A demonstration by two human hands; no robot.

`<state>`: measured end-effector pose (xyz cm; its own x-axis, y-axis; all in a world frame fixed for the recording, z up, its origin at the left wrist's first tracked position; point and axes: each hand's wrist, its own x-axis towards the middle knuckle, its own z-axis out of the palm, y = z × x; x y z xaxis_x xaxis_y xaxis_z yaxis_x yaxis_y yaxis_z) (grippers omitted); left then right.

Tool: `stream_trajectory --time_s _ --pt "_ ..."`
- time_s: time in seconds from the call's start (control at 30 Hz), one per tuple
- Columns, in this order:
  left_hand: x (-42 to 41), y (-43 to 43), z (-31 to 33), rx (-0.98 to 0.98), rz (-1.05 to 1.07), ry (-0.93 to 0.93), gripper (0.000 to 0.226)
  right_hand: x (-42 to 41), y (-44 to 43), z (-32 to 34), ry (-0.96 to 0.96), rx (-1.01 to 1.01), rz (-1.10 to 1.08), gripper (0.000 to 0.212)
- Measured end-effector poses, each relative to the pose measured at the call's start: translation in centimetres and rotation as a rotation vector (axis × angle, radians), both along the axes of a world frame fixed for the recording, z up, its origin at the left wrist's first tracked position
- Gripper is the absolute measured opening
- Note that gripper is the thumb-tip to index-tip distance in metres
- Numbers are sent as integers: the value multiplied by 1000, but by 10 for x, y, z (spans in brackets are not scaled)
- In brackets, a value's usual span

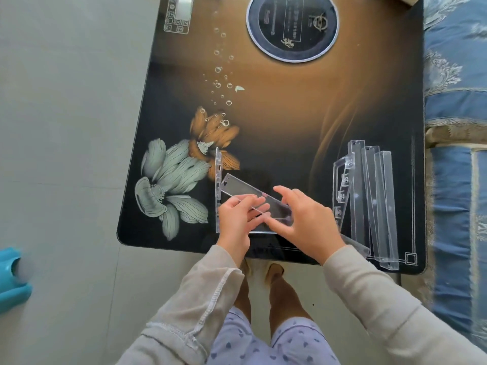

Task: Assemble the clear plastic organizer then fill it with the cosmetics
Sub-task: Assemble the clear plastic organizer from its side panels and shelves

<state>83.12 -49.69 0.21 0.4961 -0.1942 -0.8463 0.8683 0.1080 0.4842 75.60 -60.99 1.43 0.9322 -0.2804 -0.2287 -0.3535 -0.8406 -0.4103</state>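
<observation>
A clear plastic panel (245,189) lies tilted across a partly built clear organizer frame (218,180) near the table's front edge. My left hand (237,219) pinches the panel's near edge with fingers curled over it. My right hand (308,222) grips the panel's right end, thumb and fingers around it. A pile of loose clear organizer pieces (369,201), long strips and slotted side panels, rests to the right of my hands. No cosmetics are in view.
The table (290,114) is glossy black and amber glass with printed flowers and a round induction plate (292,25) at the back. A blue patterned bedspread (456,101) borders the right side. A turquoise plastic object (11,280) sits on the floor at left.
</observation>
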Motion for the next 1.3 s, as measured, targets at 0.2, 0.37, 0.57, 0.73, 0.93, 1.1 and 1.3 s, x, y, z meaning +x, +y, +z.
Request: stream_trajectory --time_s 0.2,0.37,0.57,0.73,0.93,1.1,1.3 --pt "1 20 -4 26 60 -16 21 29 18 -1 33 26 94 40" --pt "12 59 -19 360 -91 -278 29 36 5 -6 71 16 109 38" --pt "16 76 -38 681 -588 -633 20 31 2 -22 143 41 132 39" --pt "16 62 -40 718 -749 -626 35 29 1 -33 194 25 177 41" --pt "22 55 -44 736 -744 -614 23 36 7 -40 187 45 198 42" --pt "22 58 -38 668 -644 -516 28 34 7 -42 202 67 189 42" --pt "22 54 -34 751 -615 -519 33 31 11 -48 214 74 194 42"
